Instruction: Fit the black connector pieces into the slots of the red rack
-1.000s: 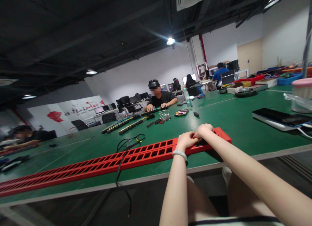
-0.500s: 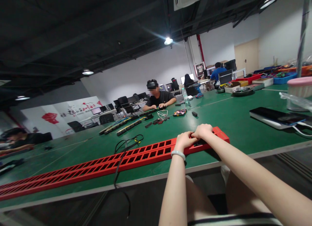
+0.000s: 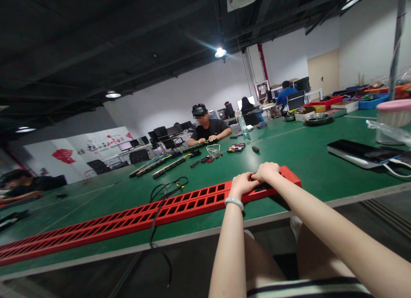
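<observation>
A long red slotted rack (image 3: 192, 202) with two rows of rectangular openings runs along the near edge of the green table. Over its right end, my left hand (image 3: 243, 183) and my right hand (image 3: 267, 172) meet, fingertips close together and bent downward. Both hands are closed at a small dark piece (image 3: 263, 186) in the rack; my fingers mostly hide it, so what they pinch cannot be made out. A thin black strap (image 3: 156, 216) lies across the rack to the left of my hands and hangs over the table edge.
Across the green table (image 3: 289, 152) a person (image 3: 210, 129) works on dark strips. Nearer lie black strips with wires (image 3: 171, 165), a small black block (image 3: 255, 149) and a colourful pack (image 3: 236, 147). On the right are a phone on a white block (image 3: 362, 152) and a pink-lidded tub (image 3: 393, 122).
The view has shifted very slightly. Both hands stay at the same spot on the rack, with hardly any visible finger movement.
</observation>
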`<act>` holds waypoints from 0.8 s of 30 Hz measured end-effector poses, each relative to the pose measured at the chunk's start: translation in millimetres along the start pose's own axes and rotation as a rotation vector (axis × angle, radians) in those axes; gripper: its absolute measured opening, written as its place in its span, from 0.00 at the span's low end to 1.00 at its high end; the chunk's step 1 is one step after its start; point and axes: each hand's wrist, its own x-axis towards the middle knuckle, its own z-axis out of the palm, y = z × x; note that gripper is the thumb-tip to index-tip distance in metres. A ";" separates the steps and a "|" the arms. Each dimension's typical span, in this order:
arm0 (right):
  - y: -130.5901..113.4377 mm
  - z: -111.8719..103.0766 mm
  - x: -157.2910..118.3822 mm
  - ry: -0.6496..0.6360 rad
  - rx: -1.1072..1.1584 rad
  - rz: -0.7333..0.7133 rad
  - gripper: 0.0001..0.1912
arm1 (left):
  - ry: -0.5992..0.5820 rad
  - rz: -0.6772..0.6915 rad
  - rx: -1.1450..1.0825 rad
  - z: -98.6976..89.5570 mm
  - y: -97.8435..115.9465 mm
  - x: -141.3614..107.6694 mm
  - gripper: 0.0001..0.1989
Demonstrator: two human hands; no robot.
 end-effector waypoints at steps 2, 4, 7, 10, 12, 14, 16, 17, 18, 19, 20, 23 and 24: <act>-0.4 -0.4 -1.0 0.003 -0.001 -0.001 0.27 | 0.011 0.015 -0.003 1.7 -2.0 1.0 0.20; -0.9 -0.6 -1.9 0.009 -0.004 -0.004 0.27 | 0.016 0.025 -0.010 3.0 -3.6 1.6 0.20; -1.4 -0.6 -2.3 0.013 -0.008 -0.005 0.27 | 0.016 0.018 -0.016 3.3 -3.9 1.7 0.20; -1.3 -0.7 -2.1 0.014 -0.001 -0.006 0.27 | 0.010 -0.005 -0.018 2.2 -2.6 0.9 0.20; -1.1 -1.1 -2.0 0.015 0.006 -0.004 0.27 | 0.008 -0.006 -0.018 1.0 -1.2 0.0 0.19; -1.5 -1.7 -2.1 0.012 0.008 0.000 0.27 | 0.004 -0.006 -0.016 -0.8 0.8 -1.1 0.19; -2.5 -2.0 -2.5 0.006 0.007 0.005 0.27 | -0.005 -0.028 -0.014 -3.0 3.5 -2.6 0.18; -3.2 -2.1 -2.7 0.009 0.007 0.009 0.27 | -0.011 -0.045 -0.012 -4.1 4.9 -3.4 0.18; -3.9 -2.0 -3.0 0.014 0.006 0.010 0.27 | -0.018 -0.062 -0.011 -5.2 6.3 -4.2 0.18; -4.6 -1.7 -3.2 0.020 0.004 0.010 0.26 | -0.023 -0.074 -0.008 -6.2 7.6 -4.9 0.18; -5.3 -1.4 -3.5 0.025 0.002 0.010 0.26 | -0.026 -0.080 -0.006 -7.1 8.7 -5.6 0.18; -6.6 0.1 -3.8 0.042 -0.003 0.008 0.27 | -0.027 -0.069 -0.005 -8.4 10.5 -7.0 0.18; -7.0 0.6 -3.8 0.048 -0.003 0.007 0.27 | -0.026 -0.067 -0.007 -8.5 10.6 -7.3 0.18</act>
